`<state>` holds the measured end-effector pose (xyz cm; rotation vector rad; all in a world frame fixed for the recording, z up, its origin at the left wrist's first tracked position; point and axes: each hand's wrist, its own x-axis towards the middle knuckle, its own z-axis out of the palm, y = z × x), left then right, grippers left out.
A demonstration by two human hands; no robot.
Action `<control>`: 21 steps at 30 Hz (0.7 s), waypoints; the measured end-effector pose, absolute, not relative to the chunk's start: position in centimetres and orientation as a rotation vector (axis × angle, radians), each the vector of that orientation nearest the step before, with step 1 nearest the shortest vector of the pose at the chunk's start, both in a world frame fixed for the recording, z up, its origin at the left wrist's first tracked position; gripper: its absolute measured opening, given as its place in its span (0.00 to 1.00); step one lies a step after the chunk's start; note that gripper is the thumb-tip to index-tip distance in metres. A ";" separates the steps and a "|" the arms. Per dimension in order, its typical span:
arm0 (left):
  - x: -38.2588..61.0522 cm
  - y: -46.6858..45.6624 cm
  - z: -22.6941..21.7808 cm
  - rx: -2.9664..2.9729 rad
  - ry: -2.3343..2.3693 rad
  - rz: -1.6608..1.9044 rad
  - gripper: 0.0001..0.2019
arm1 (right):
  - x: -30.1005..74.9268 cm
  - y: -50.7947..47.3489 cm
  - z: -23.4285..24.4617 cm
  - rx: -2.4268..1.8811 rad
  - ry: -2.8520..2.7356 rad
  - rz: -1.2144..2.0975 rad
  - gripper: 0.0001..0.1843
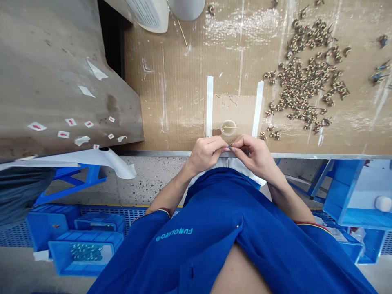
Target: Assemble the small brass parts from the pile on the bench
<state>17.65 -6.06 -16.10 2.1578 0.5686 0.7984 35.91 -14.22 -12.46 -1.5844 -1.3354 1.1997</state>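
At the table's front edge, my left hand (pixel 208 153) and my right hand (pixel 255 154) meet with thumbs and index fingers pinched together. Between the fingertips is a tiny piece (pixel 229 146) with some blue and dark yellow on it, mostly covered by the fingers. Just beyond them stands a small clear cup (pixel 228 133), with a thin wooden stick (pixel 232 128) lying across it. Under the cup is a cardboard pad (pixel 245 112), flanked by two white tape strips. To the right spreads a heap of small dark and cream-coloured pieces (pixel 306 81).
A white bottle (pixel 153 18) and a grey-white container (pixel 187 8) stand at the back. Another thin stick (pixel 183 33) lies near them. On the left is a metal surface (pixel 70 73) with red-arrow stickers. A few bluish pieces (pixel 378 76) lie far right. Blue bins (pixel 61 249) sit below.
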 end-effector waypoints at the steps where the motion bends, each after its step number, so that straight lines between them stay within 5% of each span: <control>1: 17.6 -6.1 -16.1 2.167 0.553 0.803 0.12 | 36.1 -14.1 -12.3 -1.587 -1.364 1.207 0.08; 6: 17.4 -6.2 -16.3 2.191 0.538 0.800 0.12 | 36.7 -13.4 -11.9 -1.607 -1.332 1.330 0.09; 13: 17.4 -6.2 -15.8 2.045 0.597 0.847 0.09 | 35.9 -13.5 -12.9 -1.468 -0.813 1.487 0.24; 21: 17.5 -6.3 -16.0 2.076 0.594 0.792 0.12 | 35.8 -13.8 -13.1 -1.450 -1.046 1.384 0.21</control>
